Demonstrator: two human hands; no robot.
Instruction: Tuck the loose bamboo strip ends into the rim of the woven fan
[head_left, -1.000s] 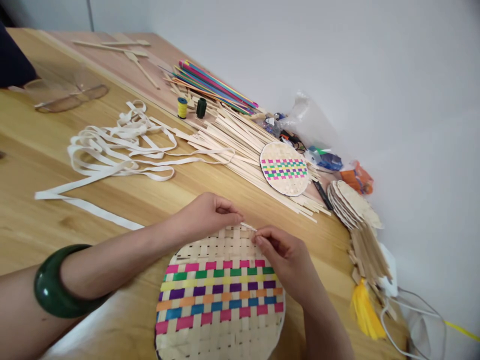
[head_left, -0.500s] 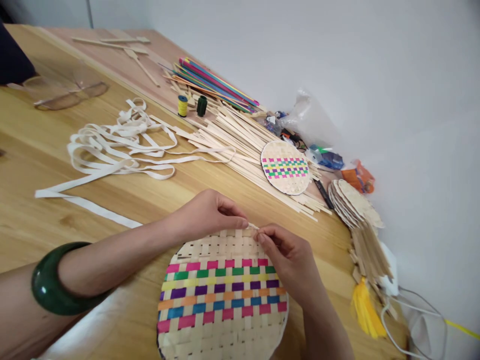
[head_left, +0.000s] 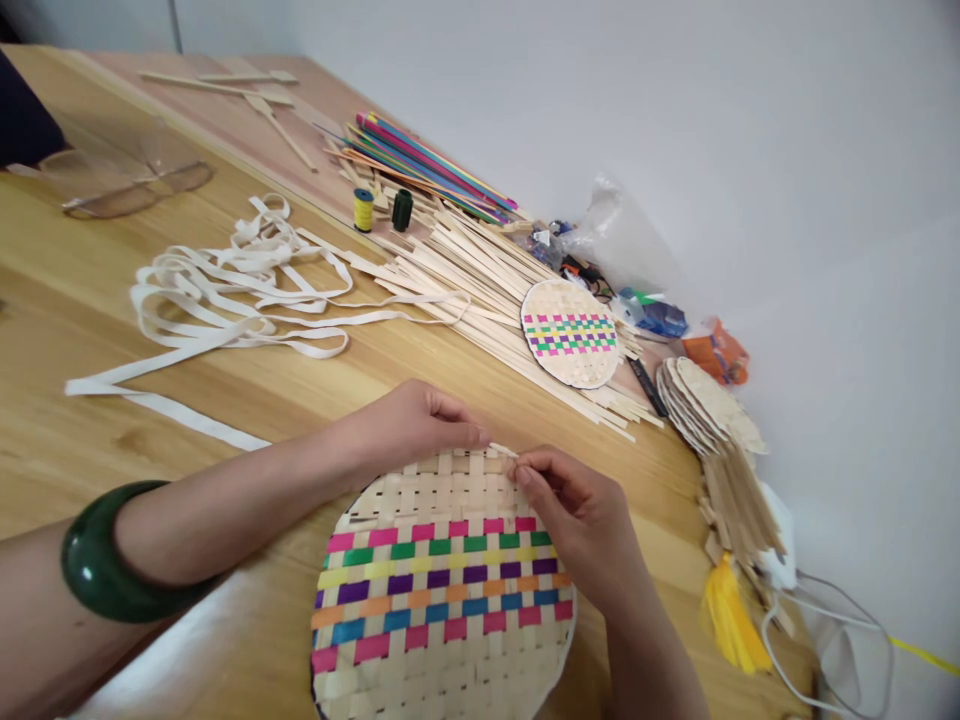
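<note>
A round woven disc (head_left: 442,570) with pink, green, yellow, purple, orange and blue strips lies tilted at the bottom centre, white trim along its right edge. My left hand (head_left: 424,425), a green bangle (head_left: 112,550) on its wrist, pinches the white trim at the disc's top edge. Close to its right, my right hand (head_left: 566,510) pinches the same edge between thumb and forefinger. A short stretch of the trim shows between the two sets of fingertips. White tape (head_left: 195,415) runs behind my left forearm from a loose tangle.
Behind the disc lie pale strips (head_left: 480,290), a smaller woven disc (head_left: 570,335), coloured strips (head_left: 427,165) and a yellow spool (head_left: 363,211). Glasses (head_left: 139,190) rest at the far left. Stacked woven pieces (head_left: 709,405) and a yellow tassel (head_left: 731,620) are at right.
My left hand has shifted slightly left along the edge, showing more trim between the hands. The disc's left side has moved slightly left. My right hand has stayed put.
</note>
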